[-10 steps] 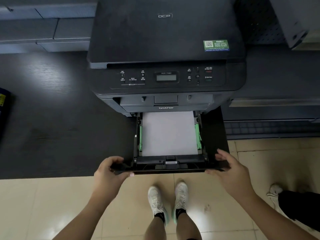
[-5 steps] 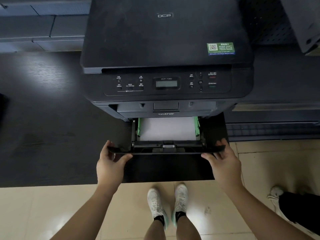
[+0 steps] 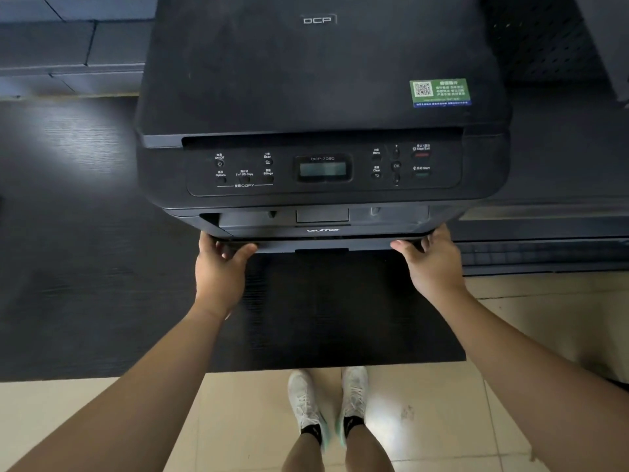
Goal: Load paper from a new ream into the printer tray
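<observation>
While the tray (image 3: 323, 246) sat flush in the printer (image 3: 323, 131), your left hand (image 3: 220, 267) and right hand (image 3: 432, 258) had fingers curled, gripping its front edge.

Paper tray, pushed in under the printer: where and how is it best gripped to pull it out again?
Grip the paper tray by its front lip, from the front and underneath, near both ends, where the left hand and right hand sit. Only that long, thin edge shows.
</observation>
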{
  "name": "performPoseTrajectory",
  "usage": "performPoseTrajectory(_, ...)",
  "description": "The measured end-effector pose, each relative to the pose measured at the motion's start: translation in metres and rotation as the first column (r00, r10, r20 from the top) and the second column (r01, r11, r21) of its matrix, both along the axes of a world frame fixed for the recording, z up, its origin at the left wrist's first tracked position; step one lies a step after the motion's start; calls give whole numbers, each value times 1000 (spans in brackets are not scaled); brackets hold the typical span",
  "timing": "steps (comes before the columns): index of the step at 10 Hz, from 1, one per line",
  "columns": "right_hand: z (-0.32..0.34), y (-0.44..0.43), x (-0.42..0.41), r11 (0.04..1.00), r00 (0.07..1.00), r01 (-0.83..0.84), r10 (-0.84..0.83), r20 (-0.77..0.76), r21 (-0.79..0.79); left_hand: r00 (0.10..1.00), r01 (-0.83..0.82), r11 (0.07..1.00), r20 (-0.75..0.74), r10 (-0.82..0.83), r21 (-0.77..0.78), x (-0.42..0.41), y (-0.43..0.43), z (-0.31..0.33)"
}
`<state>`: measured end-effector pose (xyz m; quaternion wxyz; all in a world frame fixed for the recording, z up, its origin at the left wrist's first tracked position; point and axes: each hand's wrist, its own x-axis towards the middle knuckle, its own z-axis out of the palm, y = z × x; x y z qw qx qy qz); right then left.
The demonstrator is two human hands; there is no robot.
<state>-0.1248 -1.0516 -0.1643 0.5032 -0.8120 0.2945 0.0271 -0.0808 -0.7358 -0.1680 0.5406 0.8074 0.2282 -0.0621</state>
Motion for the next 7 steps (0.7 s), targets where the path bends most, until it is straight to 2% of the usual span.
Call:
performPoseTrajectory(1,0,2,6,999,999,34,-34,-1,-7,1000,-18,1000,-1,18,-19,5,-3,-4)
performPoseTrajectory(3,-3,3,5,993,996,87,-88,11,77,1000,-24,998,-8,24,-53,3,-3,-5)
performPoseTrajectory(4,2,4,6,993,996,85,-85,3,81,1000,-27,998,-14,26,-64,3,-2,-2)
performPoseTrajectory(5,11,3,2,998,999,6,-4,-35,60,999,16,999,-33,-17,-31,-2,1,6)
performPoseTrajectory(6,12,-3,-7,996,988,-57,66,-142,64,992,49,998,-117,-52,-26,-12,2,17)
performPoseTrajectory(7,27,3,-57,991,953,-125,132,-273,43,970,106,992,-225,-87,71,-69,7,43)
